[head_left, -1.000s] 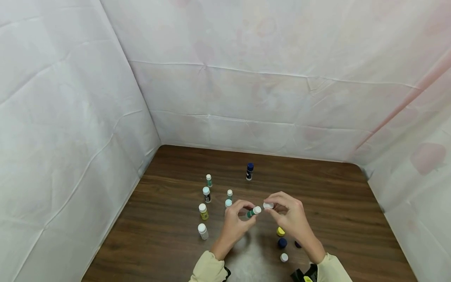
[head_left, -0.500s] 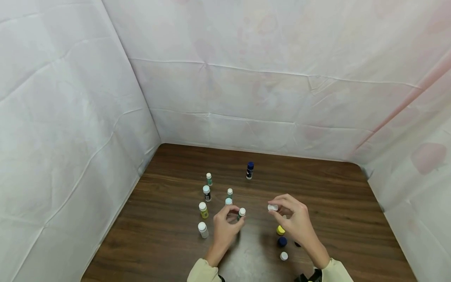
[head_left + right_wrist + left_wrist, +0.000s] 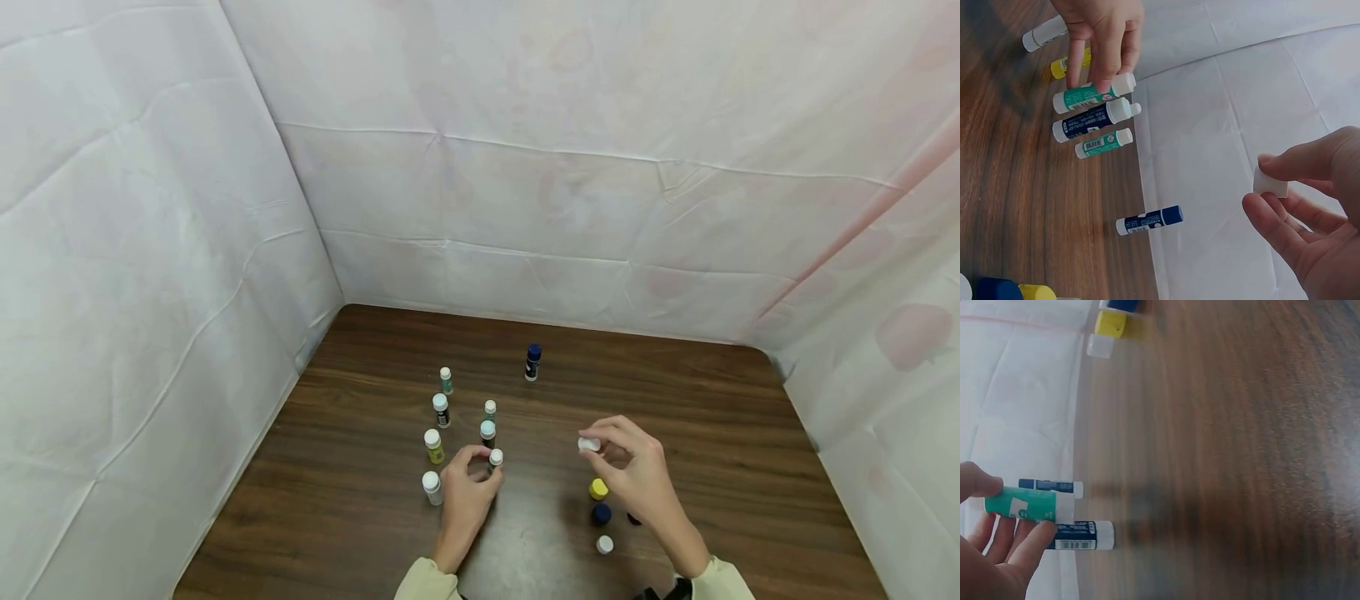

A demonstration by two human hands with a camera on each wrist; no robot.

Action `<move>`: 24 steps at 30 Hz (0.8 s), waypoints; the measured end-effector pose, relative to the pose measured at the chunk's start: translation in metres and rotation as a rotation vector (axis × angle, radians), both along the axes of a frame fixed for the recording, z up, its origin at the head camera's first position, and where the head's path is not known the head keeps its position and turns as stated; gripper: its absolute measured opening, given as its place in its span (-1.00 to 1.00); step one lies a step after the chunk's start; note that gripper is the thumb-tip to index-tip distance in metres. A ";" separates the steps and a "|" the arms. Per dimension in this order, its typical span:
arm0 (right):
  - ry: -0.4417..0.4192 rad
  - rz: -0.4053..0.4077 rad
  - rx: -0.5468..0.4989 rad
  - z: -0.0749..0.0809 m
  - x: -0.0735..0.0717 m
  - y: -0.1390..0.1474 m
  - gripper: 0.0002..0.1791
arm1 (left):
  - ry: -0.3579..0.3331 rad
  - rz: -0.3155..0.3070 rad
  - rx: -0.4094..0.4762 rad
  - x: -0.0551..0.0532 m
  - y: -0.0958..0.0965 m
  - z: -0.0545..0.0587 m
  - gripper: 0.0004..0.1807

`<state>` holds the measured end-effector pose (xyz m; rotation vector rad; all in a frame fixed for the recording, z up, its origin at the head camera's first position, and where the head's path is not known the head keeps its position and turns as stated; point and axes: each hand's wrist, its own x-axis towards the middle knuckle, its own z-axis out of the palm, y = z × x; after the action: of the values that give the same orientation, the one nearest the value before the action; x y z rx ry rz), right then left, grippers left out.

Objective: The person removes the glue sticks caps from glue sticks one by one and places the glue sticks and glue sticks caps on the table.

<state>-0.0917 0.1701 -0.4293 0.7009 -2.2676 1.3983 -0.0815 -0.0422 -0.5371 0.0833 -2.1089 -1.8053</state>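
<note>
With thumb and fingers my left hand (image 3: 467, 496) grips a green-labelled glue stick (image 3: 1022, 504), which stands upright at the tabletop in the right wrist view. Whether its base touches the wood, I cannot tell. Just behind it is a thicker dark-blue-labelled glue stick (image 3: 1088, 122) with a white top, and past that a small green one (image 3: 1104, 144). Over the right part of the table my right hand (image 3: 637, 471) pinches a white cap (image 3: 1269, 184) between thumb and fingers, held in the air.
Left of my left hand runs a column of glue sticks: white (image 3: 432, 490), yellow (image 3: 434, 448), dark (image 3: 441, 411) and small green (image 3: 446, 382). A blue-capped stick (image 3: 532, 363) stands farther back. Loose yellow (image 3: 598, 489), blue (image 3: 601, 514) and white (image 3: 604, 545) caps lie near my right forearm.
My left hand has carried the green glue stick leftward, away from the right hand, and down to beside the dark-blue-labelled one. My right hand has drifted slightly right with the white cap.
</note>
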 end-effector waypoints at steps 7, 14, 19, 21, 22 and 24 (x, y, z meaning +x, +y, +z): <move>-0.018 -0.036 0.022 -0.017 -0.002 0.011 -0.67 | -0.031 0.069 -0.095 -0.006 -0.004 -0.037 -0.73; -0.093 -0.073 -0.001 -0.039 -0.002 0.026 -0.67 | -0.066 0.111 -0.157 -0.006 -0.006 -0.049 -0.72; -0.136 -0.085 -0.003 -0.047 0.003 0.032 -0.70 | -0.091 0.105 -0.157 -0.005 -0.007 -0.046 -0.71; -0.153 -0.101 0.002 -0.051 0.006 0.033 -0.71 | -0.094 0.097 -0.162 -0.005 -0.007 -0.043 -0.70; -0.162 -0.110 0.003 -0.052 0.007 0.034 -0.70 | -0.092 0.098 -0.177 -0.005 -0.006 -0.041 -0.68; -0.177 -0.135 0.010 -0.055 0.010 0.036 -0.70 | -0.077 0.102 -0.220 -0.005 -0.006 -0.037 -0.66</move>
<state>-0.0819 0.2060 -0.4846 0.4322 -2.4082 1.4345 -0.0869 -0.0485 -0.5737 0.2023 -2.2976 -1.5257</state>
